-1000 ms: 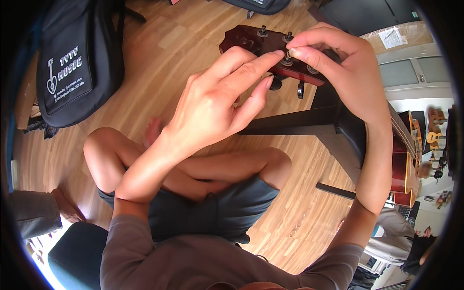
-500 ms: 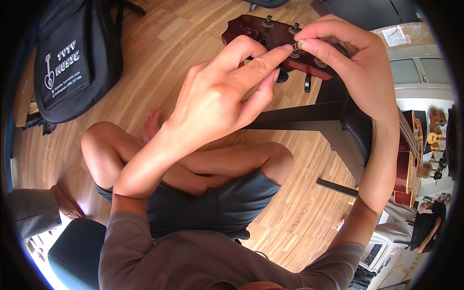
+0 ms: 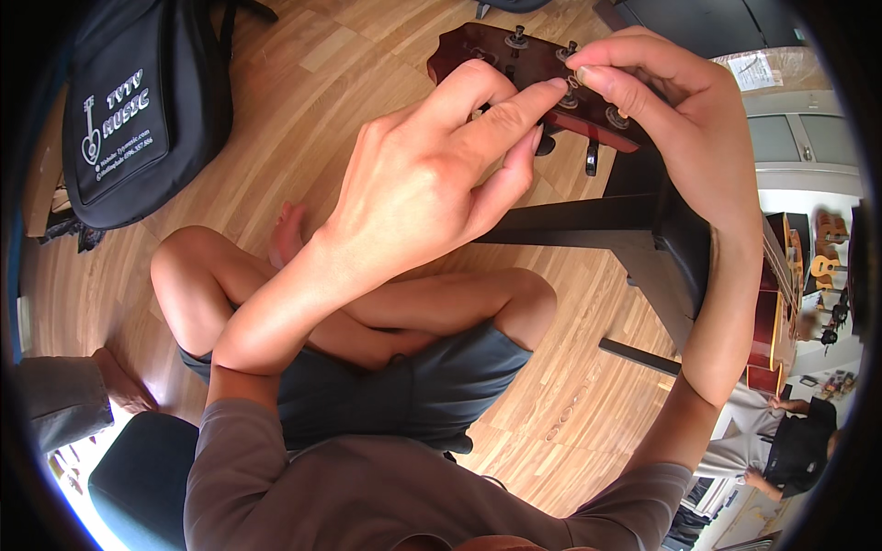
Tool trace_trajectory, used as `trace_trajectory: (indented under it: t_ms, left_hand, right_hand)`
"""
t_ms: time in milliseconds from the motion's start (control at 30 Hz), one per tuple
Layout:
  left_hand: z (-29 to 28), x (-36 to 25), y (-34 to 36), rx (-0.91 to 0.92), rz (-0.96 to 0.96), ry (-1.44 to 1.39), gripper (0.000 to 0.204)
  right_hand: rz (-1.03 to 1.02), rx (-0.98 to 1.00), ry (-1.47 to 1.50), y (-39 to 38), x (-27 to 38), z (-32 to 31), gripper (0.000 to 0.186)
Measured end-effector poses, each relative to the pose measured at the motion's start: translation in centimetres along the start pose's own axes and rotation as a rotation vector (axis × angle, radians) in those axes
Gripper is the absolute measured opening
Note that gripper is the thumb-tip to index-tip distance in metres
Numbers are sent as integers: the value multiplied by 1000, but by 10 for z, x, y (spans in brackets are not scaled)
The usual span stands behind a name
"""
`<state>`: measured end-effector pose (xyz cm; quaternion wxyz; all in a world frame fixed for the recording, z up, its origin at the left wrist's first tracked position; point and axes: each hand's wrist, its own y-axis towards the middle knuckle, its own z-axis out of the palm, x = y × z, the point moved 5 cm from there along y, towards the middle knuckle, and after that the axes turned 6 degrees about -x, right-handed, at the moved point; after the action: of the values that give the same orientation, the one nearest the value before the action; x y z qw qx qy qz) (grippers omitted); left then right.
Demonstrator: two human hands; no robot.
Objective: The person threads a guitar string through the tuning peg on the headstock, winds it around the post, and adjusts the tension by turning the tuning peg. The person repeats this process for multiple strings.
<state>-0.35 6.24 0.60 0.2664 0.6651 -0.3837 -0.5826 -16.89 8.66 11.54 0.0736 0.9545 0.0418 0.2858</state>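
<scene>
A dark red guitar headstock (image 3: 478,53) with metal tuning posts and dark tuning knobs lies beyond my hands. My right hand (image 3: 684,115) is closed, thumb and forefinger pinching the thin curled end of a guitar string (image 3: 573,83) beside a tuning post. My left hand (image 3: 432,174) reaches over the headstock's near edge. Its forefinger is stretched out, the tip close to the same post, and its thumb lies apart, next to a tuning knob (image 3: 546,145). Past my right forearm shows a red guitar body (image 3: 770,335) with strings; my arm hides whether it joins the headstock.
A black padded bag (image 3: 119,119) stands at the far left. A black metal frame (image 3: 570,220) is under the guitar. I sit cross-legged on the wooden floor (image 3: 551,367). Another person's foot (image 3: 124,381) is at the left; a person in black (image 3: 799,445) is at the right.
Both hands and the headstock appear shifted slightly to the right. The pinch on the string stays closed. The person at the right has moved into fuller view.
</scene>
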Motion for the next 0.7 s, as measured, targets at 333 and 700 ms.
trace_trajectory:
  t_ms: [333,700]
  left_hand:
    - [0,0,1,-13,-7,11,38]
    - [1,-1,1,-33,7,-18,37]
  right_hand:
    - [-96,13,-58,1,5,0,13]
    - [-66,22,-52,1,4,1,13]
